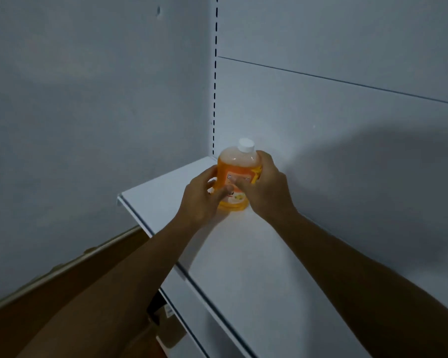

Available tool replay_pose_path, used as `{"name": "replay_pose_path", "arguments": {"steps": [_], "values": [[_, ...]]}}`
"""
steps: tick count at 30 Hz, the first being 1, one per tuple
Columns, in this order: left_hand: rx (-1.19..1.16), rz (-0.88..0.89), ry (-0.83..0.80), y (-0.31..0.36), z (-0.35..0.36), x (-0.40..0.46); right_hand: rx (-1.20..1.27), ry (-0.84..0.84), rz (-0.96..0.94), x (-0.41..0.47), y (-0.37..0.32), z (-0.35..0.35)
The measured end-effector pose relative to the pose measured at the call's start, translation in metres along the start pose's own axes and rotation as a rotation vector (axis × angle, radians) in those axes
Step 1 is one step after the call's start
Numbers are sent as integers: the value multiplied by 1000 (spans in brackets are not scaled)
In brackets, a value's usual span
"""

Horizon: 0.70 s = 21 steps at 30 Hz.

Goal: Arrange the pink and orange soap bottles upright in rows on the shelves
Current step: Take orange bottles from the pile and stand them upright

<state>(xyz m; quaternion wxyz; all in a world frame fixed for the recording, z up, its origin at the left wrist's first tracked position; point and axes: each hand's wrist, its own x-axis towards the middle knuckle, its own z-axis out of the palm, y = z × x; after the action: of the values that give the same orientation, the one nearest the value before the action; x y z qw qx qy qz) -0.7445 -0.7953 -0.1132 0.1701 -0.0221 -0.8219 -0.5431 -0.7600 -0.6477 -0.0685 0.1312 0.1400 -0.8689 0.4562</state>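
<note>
The white shelf (256, 249) runs out of view at the lower right. The orange soap bottle (237, 171) stands upright near its far left corner, label mostly hidden by fingers. The left hand (201, 196) and right hand (267, 184) both grip its sides. A slotted upright (215, 81) rises behind.

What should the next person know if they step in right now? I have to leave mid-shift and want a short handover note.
Left hand: fingers curled round the left side of the orange soap bottle.
Right hand: gripping the bottle's right side, thumb across the label.
Bottle: upright, white cap on, standing at the back left corner of the white shelf, near the slotted upright.
Done: one orange bottle placed or nearly placed; whether it is fully set down is hard to tell.
Left: release it, then bring the remaining bottles and build the rows. No pink bottles are in view.
</note>
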Motion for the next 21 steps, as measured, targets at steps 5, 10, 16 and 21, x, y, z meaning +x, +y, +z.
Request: {"name": "replay_pose_path", "arguments": {"steps": [5,10,16,21], "values": [[36,-6,1,-2,7,45,-26,32,-28,45,9,11],[75,-4,9,-8,14,72,-6,90,31,72,22,17],[86,-42,24,-21,16,79,-87,76,-16,80,26,28],[174,-91,71,-22,18,77,-125,-99,-32,76,26,31]]}}
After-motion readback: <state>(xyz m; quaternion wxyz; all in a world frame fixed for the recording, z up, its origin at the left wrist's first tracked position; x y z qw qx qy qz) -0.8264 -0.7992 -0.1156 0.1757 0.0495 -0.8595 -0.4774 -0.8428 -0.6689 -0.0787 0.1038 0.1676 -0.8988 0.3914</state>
